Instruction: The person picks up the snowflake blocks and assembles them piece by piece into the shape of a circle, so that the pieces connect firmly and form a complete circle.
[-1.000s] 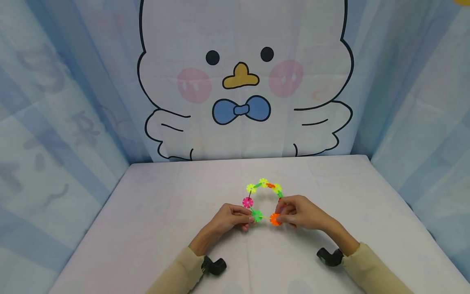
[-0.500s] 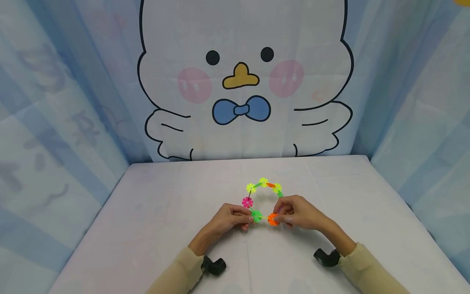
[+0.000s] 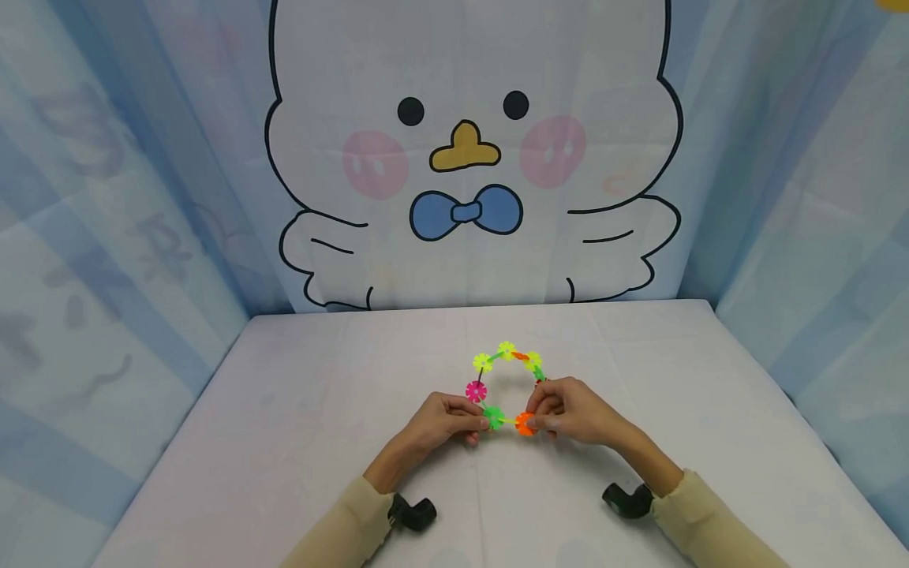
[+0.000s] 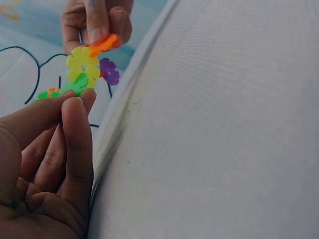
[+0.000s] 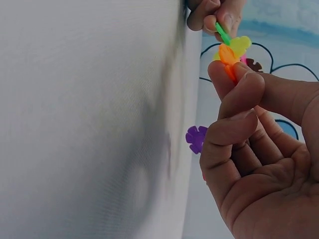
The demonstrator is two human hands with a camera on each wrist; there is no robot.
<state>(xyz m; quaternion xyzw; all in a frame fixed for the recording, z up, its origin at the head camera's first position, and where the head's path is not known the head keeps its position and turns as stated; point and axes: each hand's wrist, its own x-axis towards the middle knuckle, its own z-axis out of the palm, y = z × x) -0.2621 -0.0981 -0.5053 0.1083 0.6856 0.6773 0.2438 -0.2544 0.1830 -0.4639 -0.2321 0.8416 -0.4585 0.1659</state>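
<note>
Notched plastic flower discs (snowflake building discs) are linked in a ring over the table. My left hand [image 3: 447, 420] pinches the green disc [image 3: 494, 418] at the ring's near left between thumb and fingertips. Opposite it, my right hand [image 3: 578, 412] pinches the orange disc [image 3: 525, 424]. A yellow disc [image 4: 79, 60] stands between these two, touching both in the left wrist view. Farther round sit a pink disc [image 3: 476, 391] and several yellow, green and orange ones. A purple disc [image 5: 196, 138] hangs beside my right fingers; that side of the ring is partly hidden in the head view.
A white cloth covers the table [image 3: 341, 379]. Behind it hangs a curtain [image 3: 469, 268] printed with a cartoon bird, and blue curtains stand at both sides. Dark wrist devices [image 3: 415, 514] stick out from both sleeves.
My right hand has moved slightly left with the orange disc, which is now closer to the green one. The ring has shifted a little left; my left hand has hardly moved.
</note>
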